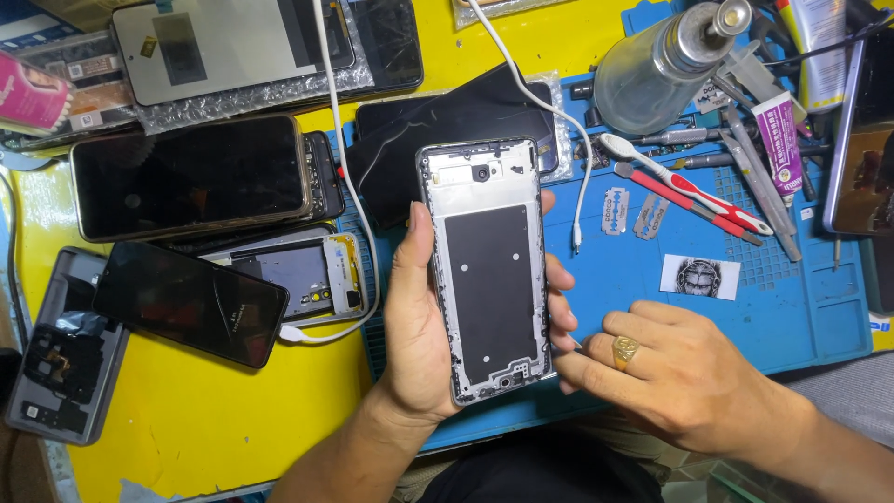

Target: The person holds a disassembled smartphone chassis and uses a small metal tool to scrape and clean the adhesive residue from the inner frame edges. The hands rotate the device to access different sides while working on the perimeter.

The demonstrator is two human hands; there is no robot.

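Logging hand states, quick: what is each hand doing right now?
Left hand: closed around the phone frame, holding it up.
Right hand: holds nothing visible; fingertips touch the frame's lower right edge.

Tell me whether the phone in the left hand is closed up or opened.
Opened: the phone frame in the left hand shows bare metal and a dark inner plate.

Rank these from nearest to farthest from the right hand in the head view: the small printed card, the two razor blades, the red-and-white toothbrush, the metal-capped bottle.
From the right hand:
1. Small printed card, just above the hand on the blue mat.
2. Razor blades, further up, slightly left.
3. Red-and-white toothbrush, angled above the blades; close to them.
4. Metal-capped bottle, at the top edge.
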